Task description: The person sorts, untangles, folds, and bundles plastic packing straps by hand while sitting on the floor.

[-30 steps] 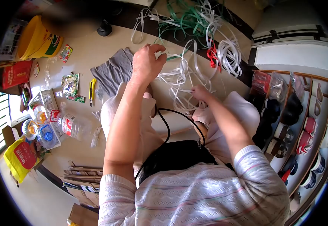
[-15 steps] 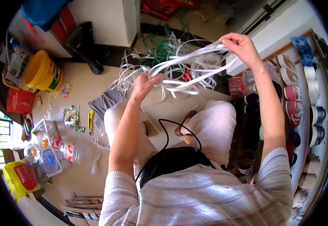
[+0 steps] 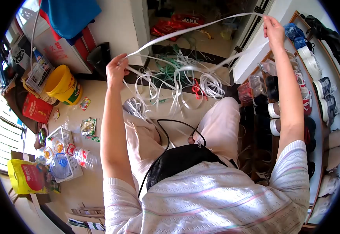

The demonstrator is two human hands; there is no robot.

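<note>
Between my raised hands stretches a white plastic strap (image 3: 193, 28), arching up from left to right. My left hand (image 3: 117, 71) is closed on it at the left, with more strap trailing from the fingers. At the upper right, my right hand (image 3: 274, 31) pinches the other part, and a second length slants down from it toward the floor. Beyond my knees lies a loose tangle of white strapping (image 3: 213, 84), with green strapping (image 3: 170, 70) behind it and a small red piece (image 3: 197, 89) among the loops.
A shoe rack (image 3: 314, 117) lined with shoes stands along my right. On the left are a yellow bucket (image 3: 62, 84), a red box (image 3: 37, 109), a white crate (image 3: 74, 171) with large plastic bottles, and a yellow bag (image 3: 25, 177). A doorway with red bags (image 3: 170, 29) lies ahead.
My hands have moved farther apart and away from me, the left going left and up, the right up. The bunched strap between them is now spread into a long arch.
</note>
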